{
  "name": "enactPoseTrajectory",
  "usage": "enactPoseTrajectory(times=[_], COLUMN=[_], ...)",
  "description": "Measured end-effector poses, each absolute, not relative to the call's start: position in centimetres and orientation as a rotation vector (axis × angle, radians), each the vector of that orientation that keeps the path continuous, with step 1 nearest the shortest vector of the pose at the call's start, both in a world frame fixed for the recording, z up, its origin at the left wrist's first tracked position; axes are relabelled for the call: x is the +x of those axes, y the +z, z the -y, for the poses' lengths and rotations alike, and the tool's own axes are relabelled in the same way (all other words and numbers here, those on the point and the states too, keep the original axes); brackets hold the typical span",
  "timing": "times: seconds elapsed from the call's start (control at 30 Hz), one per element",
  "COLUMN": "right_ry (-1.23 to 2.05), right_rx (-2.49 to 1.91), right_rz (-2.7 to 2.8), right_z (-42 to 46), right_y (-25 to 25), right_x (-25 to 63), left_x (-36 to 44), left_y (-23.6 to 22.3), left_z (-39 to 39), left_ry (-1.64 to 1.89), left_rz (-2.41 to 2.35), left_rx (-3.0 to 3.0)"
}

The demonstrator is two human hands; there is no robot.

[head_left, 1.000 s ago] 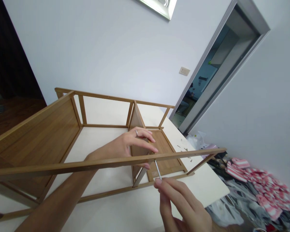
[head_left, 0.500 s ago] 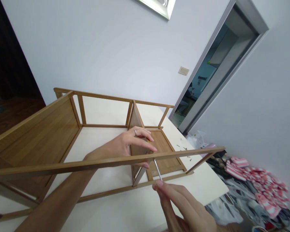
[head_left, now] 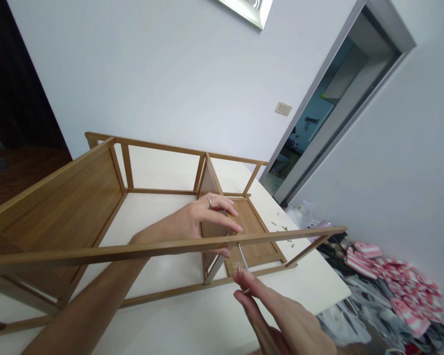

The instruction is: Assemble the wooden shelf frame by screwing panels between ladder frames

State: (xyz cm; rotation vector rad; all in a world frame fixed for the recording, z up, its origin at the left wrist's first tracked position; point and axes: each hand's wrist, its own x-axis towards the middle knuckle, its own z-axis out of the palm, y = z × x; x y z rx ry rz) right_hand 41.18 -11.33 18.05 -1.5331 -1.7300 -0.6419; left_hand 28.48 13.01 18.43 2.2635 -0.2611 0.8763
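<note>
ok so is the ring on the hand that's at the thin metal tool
No, the ring is on the left hand, while the right hand is at the thin metal tool.

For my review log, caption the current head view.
Left hand at a wooden frame; right hand at a metal tool meeting its near rail.

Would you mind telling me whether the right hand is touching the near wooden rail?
Apart: the head view shows a gap between the right hand and the near wooden rail, crossed by the metal tool.
</note>
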Motion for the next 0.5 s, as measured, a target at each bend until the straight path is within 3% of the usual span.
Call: enactPoseTrajectory(times=[0.5], right_ry=[-0.757], right_rx=[-1.456], right_rz=[1.884], right_z=[10.6], right_y=[20.3], right_x=[41.3], left_x=[28.5], left_y=[18.5], left_z=[-13.0], left_ry=[0.875], left_rz=[0.237], left_rx=[2.252])
